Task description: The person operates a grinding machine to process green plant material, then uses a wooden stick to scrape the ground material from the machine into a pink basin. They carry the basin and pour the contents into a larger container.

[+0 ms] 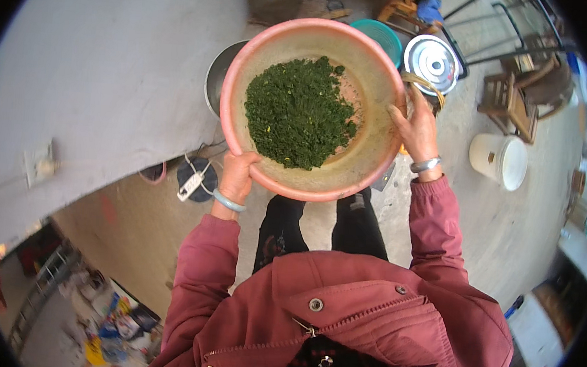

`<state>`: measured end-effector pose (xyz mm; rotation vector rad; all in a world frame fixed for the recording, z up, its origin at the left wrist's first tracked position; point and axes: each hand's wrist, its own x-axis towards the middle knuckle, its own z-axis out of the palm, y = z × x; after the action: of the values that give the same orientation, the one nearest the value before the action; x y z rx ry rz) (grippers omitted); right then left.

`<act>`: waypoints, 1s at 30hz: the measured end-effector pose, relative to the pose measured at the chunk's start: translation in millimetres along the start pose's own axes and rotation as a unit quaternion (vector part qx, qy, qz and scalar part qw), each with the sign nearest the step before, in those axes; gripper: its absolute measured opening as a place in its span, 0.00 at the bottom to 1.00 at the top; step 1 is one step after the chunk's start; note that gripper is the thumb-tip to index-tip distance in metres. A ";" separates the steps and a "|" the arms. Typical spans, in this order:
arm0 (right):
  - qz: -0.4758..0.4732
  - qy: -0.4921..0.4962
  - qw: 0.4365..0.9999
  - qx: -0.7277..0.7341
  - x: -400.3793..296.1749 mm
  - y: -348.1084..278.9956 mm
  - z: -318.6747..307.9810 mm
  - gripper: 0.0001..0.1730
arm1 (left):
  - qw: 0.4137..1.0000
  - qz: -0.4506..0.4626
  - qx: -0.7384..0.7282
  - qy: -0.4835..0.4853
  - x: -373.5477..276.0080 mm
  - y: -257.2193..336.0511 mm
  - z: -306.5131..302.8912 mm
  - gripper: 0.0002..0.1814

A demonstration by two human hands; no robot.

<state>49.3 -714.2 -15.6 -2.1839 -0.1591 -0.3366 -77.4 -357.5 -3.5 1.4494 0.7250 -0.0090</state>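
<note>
A large pink plastic basin is held up in front of me, above the floor. Finely chopped dark green leaves form a heap in it, mostly towards the left side. My left hand grips the near left rim, thumb over the edge, with a pale bangle at the wrist. On the right side, my right hand holds the rim, thumb inside the wall and the fingers partly hidden behind it. A silver bracelet circles that wrist.
Behind the basin are a metal pot, a teal plastic basin and a shiny metal lid. A white bucket and wooden chair stand right. A power strip lies left near the white wall.
</note>
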 end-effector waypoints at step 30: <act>-0.363 -0.734 0.537 -0.203 -20.5 -117.4 199.4 0.65 | 0.844 -0.058 -0.398 0.354 -107.8 -113.5 25.1 0.08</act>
<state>38.5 -483.8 -43.7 -2.0595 -2.1046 1.2839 -199.8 -442.8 -57.1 0.5638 1.2294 0.6952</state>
